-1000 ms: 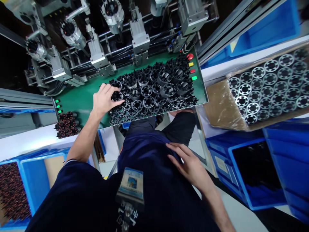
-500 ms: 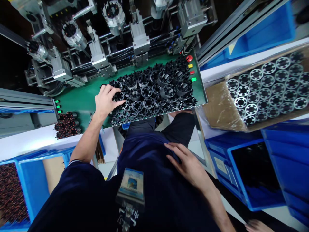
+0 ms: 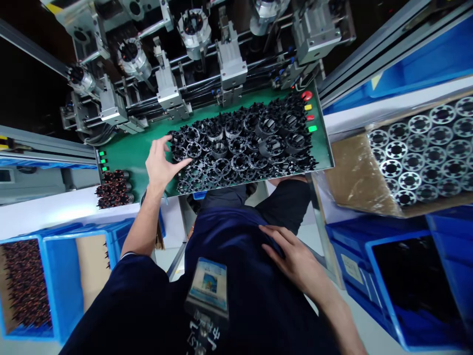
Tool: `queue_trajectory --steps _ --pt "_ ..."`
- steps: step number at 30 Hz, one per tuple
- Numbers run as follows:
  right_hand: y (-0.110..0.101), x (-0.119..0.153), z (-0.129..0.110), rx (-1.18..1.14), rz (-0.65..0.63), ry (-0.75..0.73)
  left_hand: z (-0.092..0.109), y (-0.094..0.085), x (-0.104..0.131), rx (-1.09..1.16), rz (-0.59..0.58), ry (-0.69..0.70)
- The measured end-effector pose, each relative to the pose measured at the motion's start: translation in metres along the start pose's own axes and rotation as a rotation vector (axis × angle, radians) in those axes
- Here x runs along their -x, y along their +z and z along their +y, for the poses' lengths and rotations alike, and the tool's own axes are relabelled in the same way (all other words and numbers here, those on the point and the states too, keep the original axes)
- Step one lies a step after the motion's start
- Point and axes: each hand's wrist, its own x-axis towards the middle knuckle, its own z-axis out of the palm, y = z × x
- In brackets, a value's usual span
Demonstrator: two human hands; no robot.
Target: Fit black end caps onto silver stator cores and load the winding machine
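My left hand (image 3: 161, 161) is at the left end of a pile of black slotted plastic rings (image 3: 240, 145). Its thumb and fingers are spread apart, the thumb reaching over the pile's edge beside one ring (image 3: 193, 149). Nothing is visibly held between them. The rings lie in a crowded layer on a green work surface (image 3: 121, 150), several with pale metal showing inside. My right hand (image 3: 295, 256) rests on the dark blue shirt over my lap, its fingers stretched out and holding nothing visible.
Machine fixtures with metal clamps (image 3: 232, 61) line the back. Copper-wound parts (image 3: 114, 188) sit at the left. A carton of metal ring cores (image 3: 410, 180) stands at the right. Blue bins (image 3: 373, 276) flank both sides. Coloured buttons (image 3: 312, 128) edge the surface.
The view has shifted, moving the bench to the right in the picture. My left fingers have spread wider and drawn left from the ring they were around. My right hand stays on my lap.
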Motion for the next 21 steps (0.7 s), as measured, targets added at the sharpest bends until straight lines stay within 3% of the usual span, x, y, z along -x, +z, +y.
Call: queue_trajectory --steps 4,7,21 --pt "0.001 -0.005 -0.002 0.002 -0.035 -0.017 -0.007 -0.008 -0.014 0.025 -0.225 0.044" --pt "0.001 -0.008 -0.005 0.008 -0.048 -0.025 -0.009 -0.009 -0.028 0.014 -0.302 0.076" --pt "0.008 -0.005 0.002 -0.011 -0.088 0.021 -0.011 -0.008 -0.038 0.087 -0.336 0.064"
